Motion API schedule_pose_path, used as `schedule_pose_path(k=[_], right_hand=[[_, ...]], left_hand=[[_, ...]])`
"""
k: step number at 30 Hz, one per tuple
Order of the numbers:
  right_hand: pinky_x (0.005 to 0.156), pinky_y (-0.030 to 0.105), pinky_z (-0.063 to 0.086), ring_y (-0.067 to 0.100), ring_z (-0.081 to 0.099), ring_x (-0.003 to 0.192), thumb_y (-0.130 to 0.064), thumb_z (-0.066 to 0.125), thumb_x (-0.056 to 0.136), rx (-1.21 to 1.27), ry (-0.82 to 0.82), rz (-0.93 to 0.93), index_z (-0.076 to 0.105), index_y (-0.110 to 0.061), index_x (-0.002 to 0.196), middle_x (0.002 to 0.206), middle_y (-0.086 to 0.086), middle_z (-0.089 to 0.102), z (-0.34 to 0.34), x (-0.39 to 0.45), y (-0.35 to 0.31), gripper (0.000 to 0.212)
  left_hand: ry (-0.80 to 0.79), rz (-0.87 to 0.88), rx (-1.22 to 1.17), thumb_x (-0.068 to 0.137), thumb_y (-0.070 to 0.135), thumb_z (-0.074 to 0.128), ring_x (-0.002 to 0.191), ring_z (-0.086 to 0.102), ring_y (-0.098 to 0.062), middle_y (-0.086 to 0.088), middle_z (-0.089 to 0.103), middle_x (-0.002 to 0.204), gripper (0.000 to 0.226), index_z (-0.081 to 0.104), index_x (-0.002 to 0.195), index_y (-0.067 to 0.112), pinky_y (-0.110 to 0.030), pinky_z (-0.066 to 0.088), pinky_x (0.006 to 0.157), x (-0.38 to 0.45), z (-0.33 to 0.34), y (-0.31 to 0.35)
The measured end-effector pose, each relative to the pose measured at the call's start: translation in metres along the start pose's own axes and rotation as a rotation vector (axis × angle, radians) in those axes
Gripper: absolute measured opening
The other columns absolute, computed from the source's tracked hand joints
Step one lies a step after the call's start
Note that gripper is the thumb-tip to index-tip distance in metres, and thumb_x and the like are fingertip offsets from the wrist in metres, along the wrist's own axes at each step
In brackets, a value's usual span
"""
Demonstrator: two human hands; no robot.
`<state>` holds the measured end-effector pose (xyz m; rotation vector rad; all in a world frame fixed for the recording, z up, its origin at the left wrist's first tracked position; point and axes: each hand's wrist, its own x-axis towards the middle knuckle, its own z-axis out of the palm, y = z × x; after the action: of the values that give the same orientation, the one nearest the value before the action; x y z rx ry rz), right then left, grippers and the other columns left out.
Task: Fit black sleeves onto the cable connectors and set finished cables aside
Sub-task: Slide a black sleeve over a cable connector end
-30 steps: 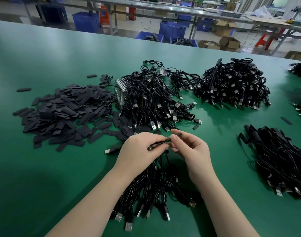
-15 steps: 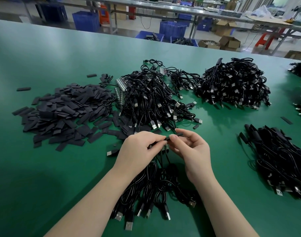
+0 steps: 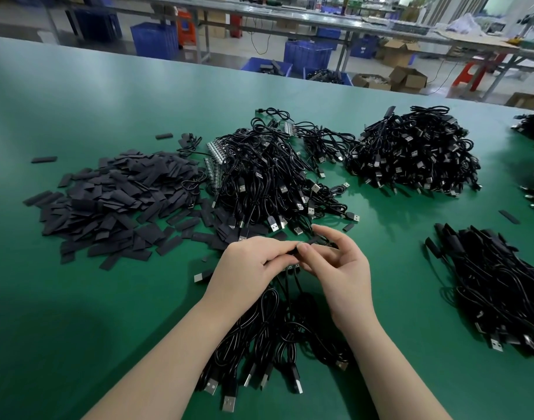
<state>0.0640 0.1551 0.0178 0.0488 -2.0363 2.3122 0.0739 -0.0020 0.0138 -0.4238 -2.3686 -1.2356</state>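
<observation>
A: Hands have closed in: left hand (image 3: 253, 269) grips the cable bundle (image 3: 277, 338), right hand (image 3: 335, 268) pinches a black sleeve (image 3: 315, 240) at its fingertips.
B: The sleeve's slid nearer the left thumb, so the fitting looks underway.
A: Loose sleeves (image 3: 108, 204) wait beyond the left hand.

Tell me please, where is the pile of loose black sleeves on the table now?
In the head view, the pile of loose black sleeves lies on the green table, left of the middle cable heap and beyond the left hand.
</observation>
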Motion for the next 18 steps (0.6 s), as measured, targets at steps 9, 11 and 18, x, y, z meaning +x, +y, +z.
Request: schedule_pose_path(k=[9,11,18], right_hand=[[0.077,0.009,0.05,0.001,0.072,0.083,-0.012,0.073,0.087,-0.22,-0.041,-0.094,0.057,-0.038,0.125,0.085,-0.011,0.077,0.0032,-0.005,0.0,0.048],[0.078,0.009,0.05,0.003,0.073,0.086,-0.013,0.073,0.088,-0.201,-0.041,-0.088,0.056,-0.033,0.131,0.088,-0.008,0.078,0.0027,-0.0048,0.0008,0.05],[0.07,0.025,0.056,0.012,0.069,0.068,-0.023,0.073,0.088,-0.238,-0.074,-0.01,0.075,-0.027,0.074,0.07,-0.001,0.073,0.0051,-0.0047,0.0039,0.014]], left_hand=[[0.081,-0.058,0.01,0.082,0.016,0.075,0.095,0.064,0.002,0.008,0.075,0.095,0.023,0.077,0.104,0.02,-0.012,0.049,0.084,-0.0023,0.0002,-0.0029],[0.099,-0.083,-0.001,0.081,0.014,0.076,0.092,0.065,0.002,0.008,0.075,0.094,0.024,0.077,0.104,0.022,-0.012,0.05,0.082,-0.002,0.0005,-0.004],[0.054,-0.081,0.034,0.08,0.021,0.068,0.096,0.062,0.008,0.024,0.069,0.095,0.028,0.076,0.105,0.03,-0.016,0.049,0.085,-0.0019,0.0004,-0.0006]])
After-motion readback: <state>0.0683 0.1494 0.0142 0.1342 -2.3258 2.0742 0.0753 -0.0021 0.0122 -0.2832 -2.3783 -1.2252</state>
